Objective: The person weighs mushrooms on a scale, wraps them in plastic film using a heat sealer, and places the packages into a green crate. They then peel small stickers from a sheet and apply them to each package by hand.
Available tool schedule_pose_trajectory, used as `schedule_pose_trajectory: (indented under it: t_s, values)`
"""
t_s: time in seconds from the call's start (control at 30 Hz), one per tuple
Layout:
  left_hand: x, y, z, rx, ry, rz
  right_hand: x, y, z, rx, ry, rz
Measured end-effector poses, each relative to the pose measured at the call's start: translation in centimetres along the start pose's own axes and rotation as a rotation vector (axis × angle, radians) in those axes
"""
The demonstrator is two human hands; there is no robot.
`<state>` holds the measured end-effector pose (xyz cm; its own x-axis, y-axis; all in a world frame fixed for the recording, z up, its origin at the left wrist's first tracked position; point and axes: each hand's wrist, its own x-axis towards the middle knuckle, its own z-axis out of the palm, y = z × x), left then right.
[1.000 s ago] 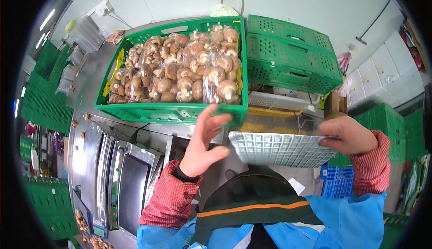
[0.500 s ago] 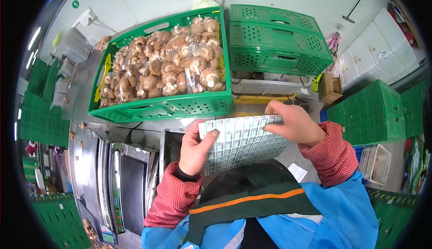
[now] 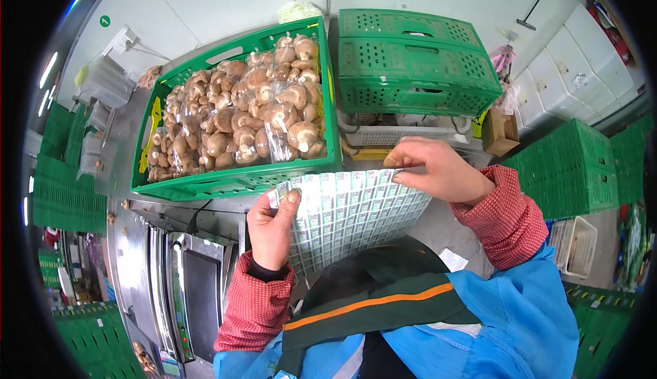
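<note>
A sheet of small printed labels (image 3: 345, 211), white and green in a grid, spreads before my chest. My left hand (image 3: 270, 235) is closed on its upper left corner, thumb on the printed face. At the upper right edge, my right hand (image 3: 441, 172) pinches the sheet between thumb and forefinger. Just beyond the sheet stands a green crate (image 3: 233, 186) full of brown mushrooms in clear bags (image 3: 229, 122).
Green crates (image 3: 417, 64) are stacked at the back right above a white basket (image 3: 404, 136). A metal machine (image 3: 198, 297) stands at lower left. More green crates (image 3: 568, 170), a cardboard box (image 3: 499, 132) and a white bin (image 3: 582, 247) are to the right.
My left hand has moved left and the label sheet now lies wider and flatter between my hands. The right hand has shifted slightly left and up, still at the sheet's edge.
</note>
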<state>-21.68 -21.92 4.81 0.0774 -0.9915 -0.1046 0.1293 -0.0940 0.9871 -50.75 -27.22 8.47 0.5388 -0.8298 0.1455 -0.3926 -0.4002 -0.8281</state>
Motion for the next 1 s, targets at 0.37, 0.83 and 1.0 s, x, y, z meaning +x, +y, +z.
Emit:
schedule_pose_trajectory:
  t_s: [0.37,0.83,1.0]
  values:
    - [0.4,1.1,-1.0,-0.077,0.101,-0.054,3.7,-0.4,1.5,-0.542,0.203,-0.46]
    - [0.7,1.3,-4.0,-0.147,0.322,-0.107,9.1,-0.9,3.5,-0.389,0.132,-0.71]
    - [0.2,2.0,-5.3,-0.208,0.367,-0.063,17.1,0.1,-2.2,0.242,0.085,-0.047]
